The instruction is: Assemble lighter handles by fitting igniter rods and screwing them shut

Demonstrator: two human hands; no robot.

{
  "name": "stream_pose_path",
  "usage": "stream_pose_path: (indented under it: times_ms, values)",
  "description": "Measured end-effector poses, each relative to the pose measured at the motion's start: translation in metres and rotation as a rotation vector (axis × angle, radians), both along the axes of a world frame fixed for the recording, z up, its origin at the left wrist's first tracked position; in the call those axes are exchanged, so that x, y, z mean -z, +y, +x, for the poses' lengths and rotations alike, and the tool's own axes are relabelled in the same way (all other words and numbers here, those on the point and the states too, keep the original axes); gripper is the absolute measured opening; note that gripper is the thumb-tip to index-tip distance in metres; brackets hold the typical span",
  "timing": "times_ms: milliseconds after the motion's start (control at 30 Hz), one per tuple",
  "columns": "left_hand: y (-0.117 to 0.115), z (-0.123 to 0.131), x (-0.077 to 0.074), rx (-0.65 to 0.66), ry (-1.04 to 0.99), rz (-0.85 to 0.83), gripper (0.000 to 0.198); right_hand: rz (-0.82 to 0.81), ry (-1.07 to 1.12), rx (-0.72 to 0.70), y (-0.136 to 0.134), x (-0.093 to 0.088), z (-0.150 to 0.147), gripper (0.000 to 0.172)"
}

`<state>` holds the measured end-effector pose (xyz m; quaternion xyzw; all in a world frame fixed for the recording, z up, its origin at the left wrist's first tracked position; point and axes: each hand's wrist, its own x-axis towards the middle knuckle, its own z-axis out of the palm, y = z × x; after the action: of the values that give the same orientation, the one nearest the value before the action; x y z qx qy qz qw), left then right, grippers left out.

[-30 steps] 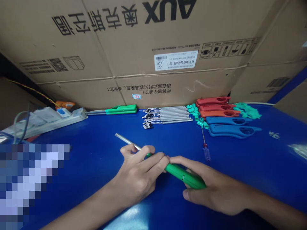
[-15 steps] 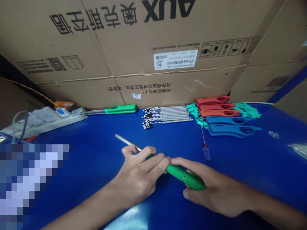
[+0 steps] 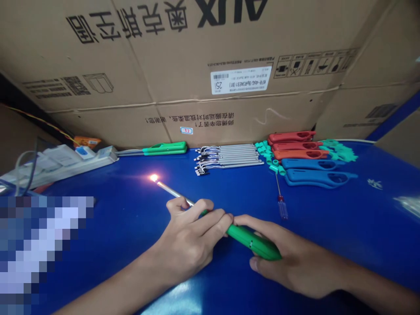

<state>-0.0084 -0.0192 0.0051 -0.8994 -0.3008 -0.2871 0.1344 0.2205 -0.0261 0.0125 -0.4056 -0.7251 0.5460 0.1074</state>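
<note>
A carton [image 3: 203,65] stands behind the surface [image 3: 131,183]. Along the surface's back edge, from left to right, lie a power strip [image 3: 65,162], a lighter [image 3: 164,149], a row of wired rods [image 3: 229,157] and stacked plastic shells [image 3: 300,151]. A screwdriver [image 3: 282,205] lies in front of the shells. Nearer, a 2nd lighter [image 3: 252,241] is held above the surface, its tip pointing left, with the left hand [image 3: 187,245] around its front and the right hand [image 3: 295,267] around its rear.
</note>
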Motion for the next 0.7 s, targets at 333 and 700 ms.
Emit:
stream_pose_path:
  times_ms: [333,700]
  values:
    - [0.0005,-0.0001,-0.0004,0.001,0.005,-0.004,0.029,0.011,-0.02,0.018,0.0002,-0.001,-0.0002,0.063]
    - [-0.0001,0.0003,-0.0014,-0.005,0.009,0.004,0.029,0.013,-0.046,0.023,0.0008,-0.0029,-0.0018,0.061]
